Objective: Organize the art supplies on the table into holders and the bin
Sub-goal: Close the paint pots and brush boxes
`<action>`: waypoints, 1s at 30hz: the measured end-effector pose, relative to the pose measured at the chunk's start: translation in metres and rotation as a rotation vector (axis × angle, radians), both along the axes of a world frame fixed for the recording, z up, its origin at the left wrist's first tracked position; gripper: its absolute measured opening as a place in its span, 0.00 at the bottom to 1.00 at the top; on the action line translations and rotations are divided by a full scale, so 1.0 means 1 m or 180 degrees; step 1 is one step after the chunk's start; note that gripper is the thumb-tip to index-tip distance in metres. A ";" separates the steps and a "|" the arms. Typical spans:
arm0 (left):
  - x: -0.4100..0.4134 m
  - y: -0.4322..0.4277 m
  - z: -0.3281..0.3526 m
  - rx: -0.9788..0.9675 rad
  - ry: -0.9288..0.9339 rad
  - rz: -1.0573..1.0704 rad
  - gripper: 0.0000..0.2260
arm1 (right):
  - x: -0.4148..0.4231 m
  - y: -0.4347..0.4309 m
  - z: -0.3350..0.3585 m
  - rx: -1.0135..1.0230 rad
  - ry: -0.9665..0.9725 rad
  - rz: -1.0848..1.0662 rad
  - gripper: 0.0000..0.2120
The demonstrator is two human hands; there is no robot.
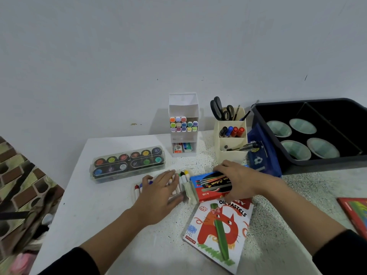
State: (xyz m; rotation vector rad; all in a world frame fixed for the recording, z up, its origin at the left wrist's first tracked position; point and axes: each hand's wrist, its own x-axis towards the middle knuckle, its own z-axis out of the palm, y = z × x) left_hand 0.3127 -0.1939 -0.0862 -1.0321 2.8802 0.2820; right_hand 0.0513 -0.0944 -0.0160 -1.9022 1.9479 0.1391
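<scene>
My left hand lies flat, fingers together, on a clear tray of oil pastel sticks in the middle of the table. My right hand grips a red and black box of colour pencils just right of the tray. Under that box lies the oil pastels box lid with a red cat picture. A white tiered marker holder and a cream pen holder with scissors and markers stand behind. The black bin sits at the right.
A clear case of round paint pots rests at the left of the table. A blue pouch leans against the bin, which holds several paper bowls. A red book lies at the right edge. Clutter sits beyond the table's left edge.
</scene>
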 end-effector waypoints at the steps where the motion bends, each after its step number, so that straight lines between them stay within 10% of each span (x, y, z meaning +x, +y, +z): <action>1: 0.000 0.000 -0.002 -0.0007 0.0011 -0.0001 0.38 | 0.000 0.000 0.001 0.0005 0.0009 -0.0014 0.42; 30: 0.007 -0.019 -0.005 -0.1471 0.0782 -0.0537 0.28 | -0.004 0.006 0.011 -0.0023 -0.0015 -0.0004 0.43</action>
